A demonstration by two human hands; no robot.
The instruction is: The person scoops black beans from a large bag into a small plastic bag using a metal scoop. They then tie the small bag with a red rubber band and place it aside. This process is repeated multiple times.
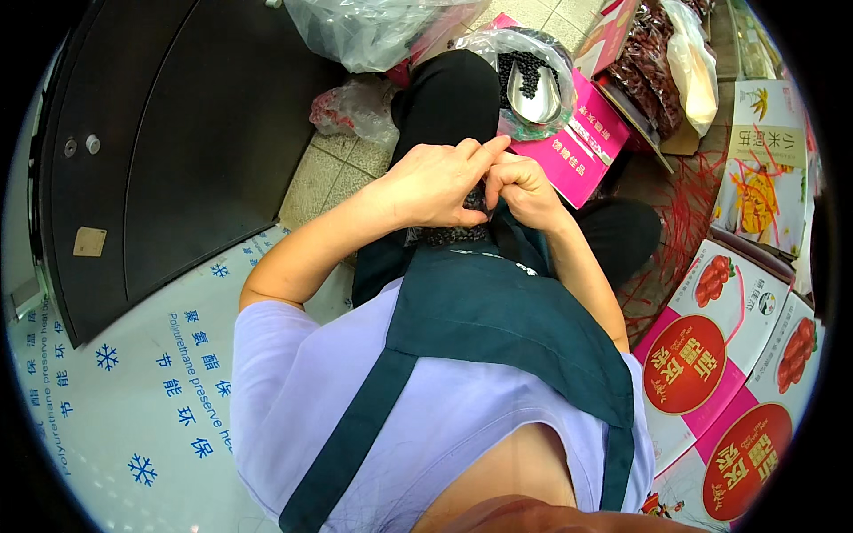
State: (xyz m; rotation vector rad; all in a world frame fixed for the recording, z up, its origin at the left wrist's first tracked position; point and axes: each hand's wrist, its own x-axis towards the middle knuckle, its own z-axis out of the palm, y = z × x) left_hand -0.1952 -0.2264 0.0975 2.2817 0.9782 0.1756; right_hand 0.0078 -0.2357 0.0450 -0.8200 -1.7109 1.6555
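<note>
Both my hands meet over my lap, at a clear plastic bag (453, 234) of small dark pieces. My left hand (443, 180) lies over the bag's upper part, its thumb and fingers spread around it. My right hand (523, 188) has its fingers curled close beside it, seemingly pinching the bag's edge; the exact hold is hidden. Beyond my hands, a metal scoop (535, 98) rests in an open plastic bag (565, 66) of black, round, bead-like pieces, with some pieces on the scoop. That bag stands on a pink cardboard box (578, 156).
Printed cartons (716, 346) stand at the right, near red shreds (693, 200) on the floor. Bags of dark red dried fruit (643, 73) fill a box at the upper right. A black panel (220, 120) stands at the left. Large clear plastic bags (373, 33) lie ahead.
</note>
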